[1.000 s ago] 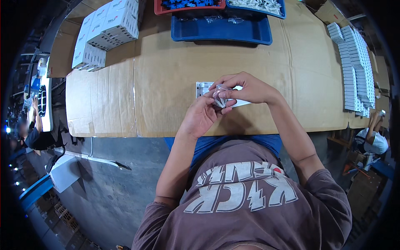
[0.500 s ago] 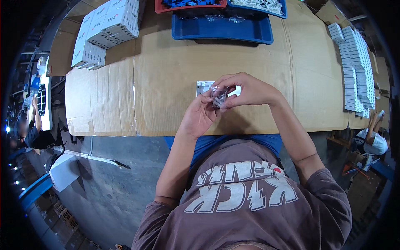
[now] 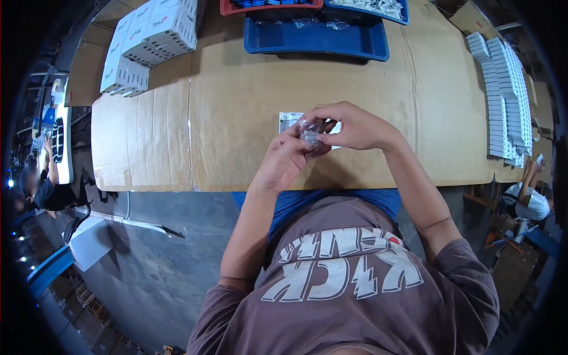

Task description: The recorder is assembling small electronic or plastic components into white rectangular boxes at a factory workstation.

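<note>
Between my two hands is a small clear plastic bag [image 3: 310, 136] with pale small parts inside. My left hand [image 3: 283, 158] pinches it from the lower left, and my right hand [image 3: 355, 128] grips it from the right with bent fingers. Behind the bag, a small white open box [image 3: 287, 120] lies on the cardboard-covered table; my hands hide most of it. What exactly the parts in the bag are is too small to tell.
At the far edge stand a blue tray [image 3: 316, 40] holding a few clear bags, a red bin [image 3: 269, 8] of blue pieces and a blue bin [image 3: 370, 10] of white pieces. White boxes are stacked at left [image 3: 158, 32] and right [image 3: 503, 97]. Other people work at both sides.
My fingers have shifted on the bag, the left thumb and fingers moving up and closing further over it. Both hands stay over the white box.
</note>
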{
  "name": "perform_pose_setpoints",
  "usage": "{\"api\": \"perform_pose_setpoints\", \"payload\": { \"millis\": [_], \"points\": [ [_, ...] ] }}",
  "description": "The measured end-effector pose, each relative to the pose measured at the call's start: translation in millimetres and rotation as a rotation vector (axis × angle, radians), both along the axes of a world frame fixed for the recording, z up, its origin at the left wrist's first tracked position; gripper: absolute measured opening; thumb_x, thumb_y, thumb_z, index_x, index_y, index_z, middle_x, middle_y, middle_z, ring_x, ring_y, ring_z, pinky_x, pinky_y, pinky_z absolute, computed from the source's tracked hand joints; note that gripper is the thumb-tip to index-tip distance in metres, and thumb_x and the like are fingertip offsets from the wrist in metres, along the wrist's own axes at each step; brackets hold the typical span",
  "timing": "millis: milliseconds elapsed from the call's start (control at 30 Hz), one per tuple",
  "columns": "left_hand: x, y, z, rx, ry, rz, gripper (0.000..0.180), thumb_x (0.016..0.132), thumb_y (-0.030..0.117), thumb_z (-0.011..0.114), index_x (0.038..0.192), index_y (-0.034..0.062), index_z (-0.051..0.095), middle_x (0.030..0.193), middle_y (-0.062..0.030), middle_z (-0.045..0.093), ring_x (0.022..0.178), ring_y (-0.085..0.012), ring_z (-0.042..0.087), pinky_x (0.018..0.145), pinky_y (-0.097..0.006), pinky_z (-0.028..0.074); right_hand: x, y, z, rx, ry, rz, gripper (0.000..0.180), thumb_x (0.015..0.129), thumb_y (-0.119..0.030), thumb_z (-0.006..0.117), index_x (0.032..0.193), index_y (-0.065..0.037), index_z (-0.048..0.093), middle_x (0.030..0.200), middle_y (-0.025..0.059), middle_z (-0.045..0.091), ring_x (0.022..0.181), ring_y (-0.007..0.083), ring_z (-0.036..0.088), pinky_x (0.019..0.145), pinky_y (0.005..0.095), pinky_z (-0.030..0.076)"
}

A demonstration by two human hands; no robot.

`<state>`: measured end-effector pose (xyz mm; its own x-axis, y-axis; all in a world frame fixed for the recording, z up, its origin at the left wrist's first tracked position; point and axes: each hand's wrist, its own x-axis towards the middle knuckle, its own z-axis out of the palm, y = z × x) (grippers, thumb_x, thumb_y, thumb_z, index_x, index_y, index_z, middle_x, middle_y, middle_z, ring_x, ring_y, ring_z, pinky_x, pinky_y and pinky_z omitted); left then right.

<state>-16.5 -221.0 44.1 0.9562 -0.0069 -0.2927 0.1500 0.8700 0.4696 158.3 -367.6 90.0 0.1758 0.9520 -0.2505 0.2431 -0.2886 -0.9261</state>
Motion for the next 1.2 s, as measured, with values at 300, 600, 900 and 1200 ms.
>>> {"api": "perform_pose_setpoints", "payload": {
  "millis": [300,600,900,1200],
  "points": [
    [-3,3,-16,0.126,0.048,0.014,0.044,0.11,0.031,0.055,0.137,-0.0034,0.059,0.13,-0.016,0.068,0.119,-0.028,0.068,0.106,-0.047,0.056,3,4,11,0.047,0.066,0.03,0.026,0.094,-0.007,0.068,0.119,0.0,0.073,0.129,0.0117,0.073,0.106,0.0209,0.069,0.097,0.0356,0.054],
    [4,-2,-3,0.009,0.065,0.015,0.044,0.112,0.031,0.05,0.137,-0.0038,0.059,0.124,-0.017,0.071,0.112,-0.0288,0.072,0.098,-0.046,0.06,7,8,15,-0.039,0.094,0.098,0.025,0.1,-0.016,0.068,0.118,-0.001,0.076,0.134,0.0137,0.07,0.11,0.0231,0.069,0.097,0.0352,0.054],
    [1,-3,-10,0.074,0.009,-0.016,0.04,0.114,0.029,0.046,0.135,-0.0029,0.058,0.118,-0.0197,0.073,0.11,-0.0315,0.073,0.096,-0.047,0.06,4,11,14,-0.148,0.155,0.073,0.036,0.108,-0.03,0.062,0.125,0.0,0.073,0.133,0.0127,0.071,0.112,0.0204,0.068,0.099,0.0339,0.053],
    [2,-2,-15,0.069,0.026,-0.022,0.04,0.112,0.031,0.05,0.135,-0.001,0.059,0.121,-0.0194,0.072,0.112,-0.0312,0.072,0.098,-0.048,0.058,6,13,13,-0.113,0.104,0.118,0.042,0.111,-0.035,0.054,0.129,0.0,0.071,0.126,0.0112,0.073,0.109,0.0189,0.068,0.099,0.0337,0.053]
  ]
}}
